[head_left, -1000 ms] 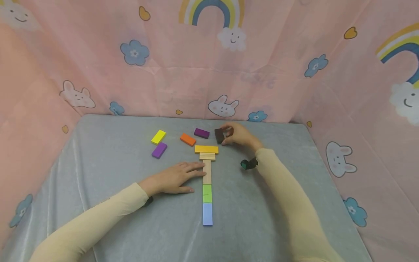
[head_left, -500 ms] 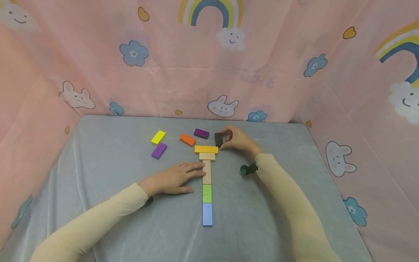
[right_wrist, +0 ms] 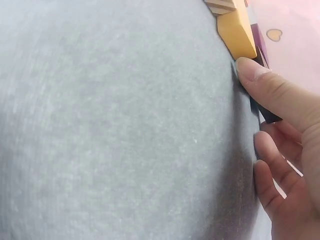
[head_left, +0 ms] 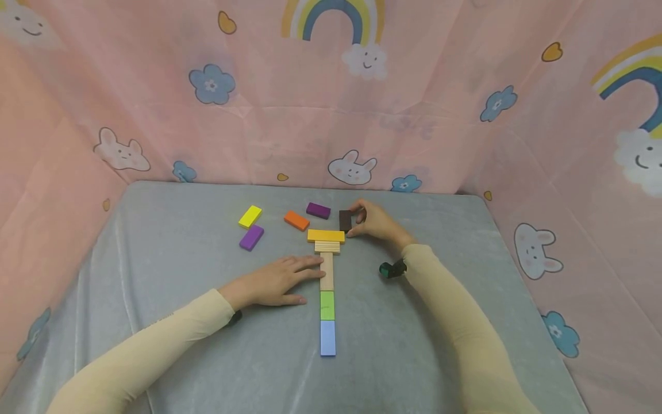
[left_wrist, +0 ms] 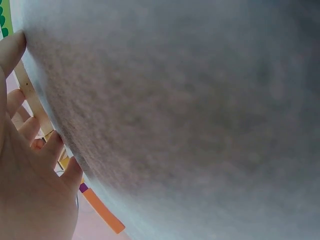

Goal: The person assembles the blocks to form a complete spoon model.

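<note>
A dark brown block (head_left: 345, 221) lies just behind the right end of a yellow-orange block (head_left: 326, 236). My right hand (head_left: 380, 221) pinches it between thumb and index finger; the right wrist view shows the thumb (right_wrist: 265, 82) beside the yellow-orange block's end. My left hand (head_left: 276, 282) lies with fingers extended, their tips touching a plain wood block (head_left: 327, 272). That block heads a straight line with a green block (head_left: 327, 305) and a blue block (head_left: 328, 338). Between it and the yellow-orange block sits a ridged wood piece (head_left: 327, 247).
Loose on the grey cloth (head_left: 414, 351) lie a yellow block (head_left: 250, 217), a violet block (head_left: 251, 237), an orange block (head_left: 297, 221) and a dark purple block (head_left: 318, 211). A pink patterned curtain (head_left: 289, 132) surrounds the table's back and sides.
My right hand has brought the dark brown block slightly nearer, straightening it against the yellow-orange block's right end. During the last half second it has barely moved. The left hand stays in place.
</note>
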